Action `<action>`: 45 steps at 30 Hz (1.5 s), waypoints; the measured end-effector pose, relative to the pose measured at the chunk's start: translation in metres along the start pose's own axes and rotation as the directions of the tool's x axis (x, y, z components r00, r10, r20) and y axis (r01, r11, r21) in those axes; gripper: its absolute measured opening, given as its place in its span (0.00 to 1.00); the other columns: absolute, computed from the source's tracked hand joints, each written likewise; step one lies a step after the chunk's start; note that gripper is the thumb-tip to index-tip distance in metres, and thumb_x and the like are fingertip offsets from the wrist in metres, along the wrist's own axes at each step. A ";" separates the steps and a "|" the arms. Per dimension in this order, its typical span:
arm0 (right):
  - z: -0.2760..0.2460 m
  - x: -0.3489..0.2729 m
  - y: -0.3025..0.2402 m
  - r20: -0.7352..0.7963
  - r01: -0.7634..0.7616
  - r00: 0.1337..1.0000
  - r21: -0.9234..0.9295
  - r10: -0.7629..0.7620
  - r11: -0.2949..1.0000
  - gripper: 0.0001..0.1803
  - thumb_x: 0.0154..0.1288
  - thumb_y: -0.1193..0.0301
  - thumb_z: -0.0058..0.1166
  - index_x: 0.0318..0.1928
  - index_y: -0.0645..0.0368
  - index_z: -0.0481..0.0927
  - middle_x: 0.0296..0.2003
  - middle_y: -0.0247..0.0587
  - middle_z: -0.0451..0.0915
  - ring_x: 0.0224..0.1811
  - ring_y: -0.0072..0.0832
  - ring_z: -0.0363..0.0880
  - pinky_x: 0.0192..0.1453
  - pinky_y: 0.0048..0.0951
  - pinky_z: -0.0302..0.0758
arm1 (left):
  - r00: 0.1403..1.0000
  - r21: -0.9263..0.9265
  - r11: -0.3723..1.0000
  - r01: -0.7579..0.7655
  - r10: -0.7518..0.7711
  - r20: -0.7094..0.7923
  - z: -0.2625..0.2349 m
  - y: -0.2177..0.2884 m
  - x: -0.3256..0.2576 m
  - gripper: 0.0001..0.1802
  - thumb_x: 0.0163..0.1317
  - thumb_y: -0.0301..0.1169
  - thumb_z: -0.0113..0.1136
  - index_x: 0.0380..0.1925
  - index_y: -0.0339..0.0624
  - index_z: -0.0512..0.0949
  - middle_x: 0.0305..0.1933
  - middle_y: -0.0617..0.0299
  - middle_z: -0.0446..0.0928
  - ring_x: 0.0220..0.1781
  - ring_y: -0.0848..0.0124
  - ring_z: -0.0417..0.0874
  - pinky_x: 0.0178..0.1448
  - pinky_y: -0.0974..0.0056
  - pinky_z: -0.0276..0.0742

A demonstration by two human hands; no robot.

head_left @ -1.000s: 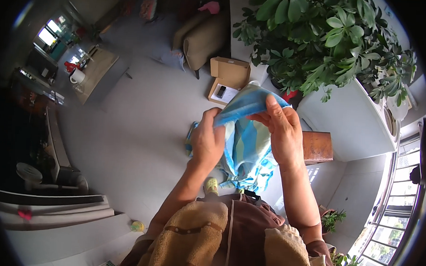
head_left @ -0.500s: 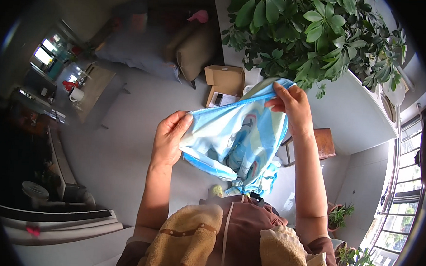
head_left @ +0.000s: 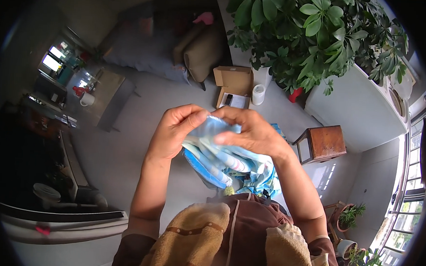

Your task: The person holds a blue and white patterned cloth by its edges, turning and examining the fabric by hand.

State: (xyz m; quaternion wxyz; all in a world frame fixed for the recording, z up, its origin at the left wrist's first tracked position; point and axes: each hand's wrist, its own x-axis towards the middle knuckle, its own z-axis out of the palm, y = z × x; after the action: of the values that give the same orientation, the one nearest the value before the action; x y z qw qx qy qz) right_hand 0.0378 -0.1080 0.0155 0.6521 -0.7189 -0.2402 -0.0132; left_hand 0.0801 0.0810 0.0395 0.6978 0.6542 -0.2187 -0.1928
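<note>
In front of my chest hangs a light-blue and white printed cloth (head_left: 242, 164), its lower part bunched in folds. My left hand (head_left: 171, 131) pinches its upper edge between thumb and fingers. Right beside it, my right hand (head_left: 255, 133) is closed over the same edge, its fingertips close to the left hand's and its thumb smeared by motion. A short stretch of blue fabric shows between the two hands. What kind of cloth piece it is, I cannot tell.
Beyond the hands an open cardboard box (head_left: 233, 81) lies on the floor by a white canister (head_left: 258, 95). A wooden stool (head_left: 325, 141) stands to the right, below a large leafy plant (head_left: 317, 37). A sofa cushion (head_left: 204, 59) is far back, a low table (head_left: 100, 99) left.
My right hand has come left and down to my left hand, carrying its part of the cloth's edge. The cloth, stretched wide before, is now gathered between the hands.
</note>
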 end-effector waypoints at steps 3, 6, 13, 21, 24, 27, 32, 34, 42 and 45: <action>-0.005 0.003 0.002 0.052 -0.190 0.981 0.060 0.187 0.980 0.16 0.55 0.64 0.58 0.37 0.63 0.76 0.28 0.32 0.79 0.30 0.20 0.74 0.38 0.23 0.71 | 0.992 0.123 0.992 0.025 -0.039 0.118 0.003 0.009 0.001 0.06 0.59 0.26 0.54 0.32 0.33 0.74 0.30 0.65 0.76 0.32 0.82 0.74 0.37 0.76 0.70; -0.019 -0.005 0.004 -0.086 -0.134 0.964 0.662 0.253 0.737 0.06 0.59 0.69 0.54 0.30 0.59 0.77 0.24 0.28 0.76 0.27 0.13 0.73 0.33 0.16 0.70 | 0.974 0.143 0.984 0.102 -0.128 0.184 -0.001 0.008 -0.006 0.06 0.57 0.22 0.53 0.35 0.32 0.73 0.32 0.64 0.75 0.32 0.81 0.74 0.37 0.76 0.70; -0.043 -0.008 0.005 -0.137 -0.013 0.967 0.816 0.216 0.577 0.04 0.59 0.72 0.53 0.32 0.59 0.74 0.27 0.30 0.76 0.27 0.17 0.73 0.34 0.17 0.72 | 0.987 0.778 0.615 -0.127 0.154 0.039 -0.006 -0.031 0.001 0.07 0.51 0.20 0.50 0.32 0.32 0.71 0.22 0.55 0.73 0.24 0.74 0.73 0.30 0.70 0.69; -0.074 -0.033 0.015 -0.296 0.093 0.918 0.808 0.264 0.581 0.07 0.58 0.73 0.54 0.38 0.56 0.74 0.31 0.31 0.77 0.32 0.21 0.76 0.38 0.23 0.75 | 0.968 0.192 0.981 -0.036 0.082 -0.235 -0.027 -0.047 0.002 0.07 0.56 0.22 0.40 0.31 0.33 0.70 0.30 0.65 0.70 0.34 0.79 0.68 0.42 0.73 0.65; -0.072 -0.044 0.007 -0.399 0.115 0.889 0.669 0.225 0.734 0.02 0.62 0.71 0.48 0.34 0.55 0.71 0.31 0.30 0.73 0.34 0.17 0.72 0.40 0.19 0.71 | 0.989 -0.267 0.960 -0.082 0.046 -0.141 -0.021 -0.026 -0.004 0.09 0.54 0.27 0.42 0.31 0.34 0.70 0.31 0.62 0.71 0.35 0.77 0.69 0.42 0.73 0.65; -0.060 -0.047 0.010 -0.424 0.032 0.878 0.515 0.222 0.857 0.06 0.63 0.70 0.48 0.29 0.55 0.68 0.26 0.23 0.69 0.28 0.11 0.65 0.33 0.13 0.63 | 0.990 -0.234 0.967 -0.101 0.073 -0.125 -0.019 -0.021 -0.010 0.07 0.55 0.28 0.50 0.31 0.35 0.71 0.29 0.65 0.71 0.33 0.80 0.69 0.39 0.75 0.65; -0.035 -0.053 -0.003 -0.428 -0.317 0.899 -0.496 0.090 0.808 0.22 0.41 0.65 0.66 0.37 0.58 0.72 0.23 0.40 0.76 0.26 0.32 0.77 0.33 0.28 0.72 | 0.912 0.154 0.948 -0.277 0.310 -0.268 -0.015 -0.013 -0.008 0.10 0.57 0.31 0.59 0.31 0.34 0.75 0.27 0.68 0.72 0.29 0.82 0.69 0.35 0.77 0.64; -0.029 -0.051 0.004 -0.484 -0.443 0.872 -0.726 0.066 0.526 0.18 0.41 0.67 0.65 0.33 0.58 0.73 0.24 0.39 0.76 0.29 0.37 0.76 0.32 0.32 0.71 | 0.888 0.311 0.881 -0.358 0.424 -0.178 -0.009 -0.007 -0.009 0.08 0.56 0.30 0.59 0.31 0.35 0.76 0.25 0.67 0.72 0.26 0.81 0.69 0.32 0.77 0.64; -0.024 -0.056 0.056 -0.530 0.232 0.776 0.743 0.341 0.628 0.06 0.64 0.68 0.41 0.33 0.56 0.68 0.30 0.35 0.76 0.35 0.24 0.77 0.41 0.22 0.74 | 0.517 0.611 0.081 -0.787 0.626 0.583 0.028 -0.011 -0.024 0.15 0.41 0.25 0.65 0.34 0.44 0.79 0.25 0.66 0.72 0.15 0.76 0.66 0.19 0.71 0.64; -0.009 -0.049 0.050 -0.376 0.230 0.775 0.916 0.508 0.328 0.12 0.64 0.65 0.41 0.41 0.58 0.73 0.37 0.37 0.77 0.40 0.28 0.75 0.48 0.31 0.71 | 0.572 0.690 0.013 -0.723 0.571 0.589 0.032 -0.037 -0.031 0.16 0.40 0.24 0.64 0.34 0.45 0.79 0.29 0.66 0.71 0.18 0.74 0.68 0.21 0.72 0.67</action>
State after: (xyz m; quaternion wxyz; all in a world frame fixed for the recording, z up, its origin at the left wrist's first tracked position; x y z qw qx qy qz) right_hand 0.0153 -0.1346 -0.0460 0.9780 -0.1832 0.0898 -0.0437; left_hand 0.0367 0.0693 0.0028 0.2176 0.7219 -0.6065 0.2524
